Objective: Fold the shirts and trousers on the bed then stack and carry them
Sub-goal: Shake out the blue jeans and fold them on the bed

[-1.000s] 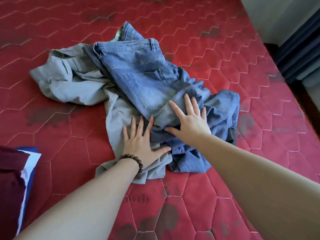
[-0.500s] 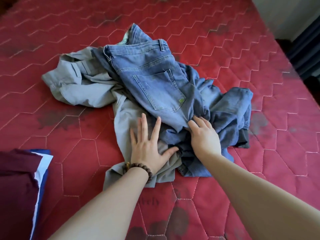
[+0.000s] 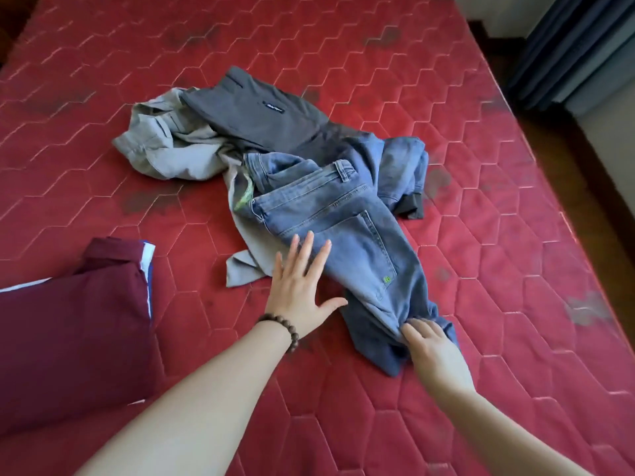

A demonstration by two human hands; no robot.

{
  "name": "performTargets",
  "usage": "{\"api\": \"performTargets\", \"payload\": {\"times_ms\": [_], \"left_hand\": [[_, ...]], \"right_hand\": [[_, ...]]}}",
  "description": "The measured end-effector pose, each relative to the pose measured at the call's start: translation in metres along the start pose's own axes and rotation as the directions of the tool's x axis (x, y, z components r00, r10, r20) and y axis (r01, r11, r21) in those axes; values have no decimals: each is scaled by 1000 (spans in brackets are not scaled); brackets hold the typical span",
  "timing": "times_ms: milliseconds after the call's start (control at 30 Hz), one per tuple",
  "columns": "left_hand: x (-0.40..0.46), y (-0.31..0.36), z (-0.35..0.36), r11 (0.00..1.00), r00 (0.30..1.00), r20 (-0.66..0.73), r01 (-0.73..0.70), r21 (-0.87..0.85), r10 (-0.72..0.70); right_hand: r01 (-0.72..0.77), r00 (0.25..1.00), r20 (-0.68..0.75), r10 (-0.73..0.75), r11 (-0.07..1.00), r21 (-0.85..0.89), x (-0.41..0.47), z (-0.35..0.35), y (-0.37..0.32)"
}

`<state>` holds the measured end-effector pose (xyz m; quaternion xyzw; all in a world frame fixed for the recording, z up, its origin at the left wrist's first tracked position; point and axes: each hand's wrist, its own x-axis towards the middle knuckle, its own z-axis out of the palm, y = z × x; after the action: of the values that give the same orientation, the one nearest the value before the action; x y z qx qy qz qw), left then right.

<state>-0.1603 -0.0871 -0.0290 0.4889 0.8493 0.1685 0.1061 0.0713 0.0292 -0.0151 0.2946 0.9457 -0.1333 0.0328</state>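
While gripped, jeans (image 3: 347,231) on bed (image 3: 481,235)

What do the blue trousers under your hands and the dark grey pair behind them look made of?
Blue trousers: denim, faded matte blue, with contrast seam stitching, belt loop and patch pocket. Dark grey pair: probably a smoother, thinner woven fabric, matte; the fibre cannot be told.

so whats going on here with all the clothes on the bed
A person is sorting a heap of clothes on a red mattress. The right hand grips the blue jeans near their lower end, while the left hand lies flat, fingers on the denim. Grey trousers and a light grey garment lie unfolded behind. A folded maroon shirt sits at the left.
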Motion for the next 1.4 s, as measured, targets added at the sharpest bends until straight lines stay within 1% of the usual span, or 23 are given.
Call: {"api": "performTargets", "payload": {"times_ms": [67,167,267,333,400,467,500,567,700,767,800,833,867,933,967,1000,1067,1100,1133,1200,1300,1367,1400], "left_hand": [[-8,17,7,990,990,109,-97,97,87],[-16,40,29,960,944,301,-202,196,137],[-25,61,58,942,878,453,-268,201,153],[-32,75,74,945,850,504,-275,176,153],[-43,85,87,964,871,469,-232,129,146],[-57,93,93,979,888,437,-189,73,139],[-66,95,96,982,888,437,-182,46,144],[-84,97,98,984,884,440,-175,-7,160],[-116,96,95,985,881,441,-150,-85,172],[-128,97,92,985,867,468,-157,-70,171],[-132,98,89,982,851,492,-182,-54,185],[-136,98,85,978,848,490,-197,-63,202],[-139,99,80,974,861,456,-210,-84,225],[-144,97,70,970,936,261,-211,-122,237],[-146,94,66,978,971,148,-171,-121,188],[-146,91,62,985,990,64,-116,-126,125],[-141,83,50,987,1000,-12,4,-159,-6],[-137,80,45,981,999,-17,47,-186,-51],[-132,77,39,977,997,-20,72,-203,-77],[-122,74,27,974,997,-28,69,-215,-77],[-112,76,8,969,1000,-23,5,-246,-11],[-112,77,-6,945,998,19,-44,-325,54],[-115,79,-13,928,997,36,-54,-369,72]], "right_hand": [[-34,998,62,33,999,2,-46,1,4],[-90,992,85,89,996,8,-102,5,13],[-140,987,79,136,989,42,-142,10,25],[-184,979,97,179,982,43,-157,12,32],[-197,980,44,194,979,51,-162,15,37],[-241,970,57,237,967,80,-155,15,39],[-267,963,55,263,960,84,-146,13,38],[-299,954,-6,301,950,93,-124,8,36],[-330,927,-102,360,915,230,-67,-6,28],[-270,939,-136,317,921,280,-37,-7,21],[-231,959,-98,268,931,284,-23,-7,16],[-200,976,-26,215,941,273,-9,-5,11],[-185,983,58,176,949,255,2,-2,5],[-221,967,179,183,951,217,17,6,-6],[-260,955,201,218,941,215,21,10,-10],[-311,942,206,265,921,235,24,14,-13],[-393,918,189,348,858,330,25,17,-17],[-399,917,168,362,832,386,23,16,-18],[-369,929,137,345,820,438,18,14,-20],[-230,970,48,238,839,494,2,4,-26],[9,996,-81,32,883,470,-29,-14,-41],[119,991,-103,-82,895,431,-52,-26,-54],[146,988,-103,-113,900,411,-62,-31,-60]]}}
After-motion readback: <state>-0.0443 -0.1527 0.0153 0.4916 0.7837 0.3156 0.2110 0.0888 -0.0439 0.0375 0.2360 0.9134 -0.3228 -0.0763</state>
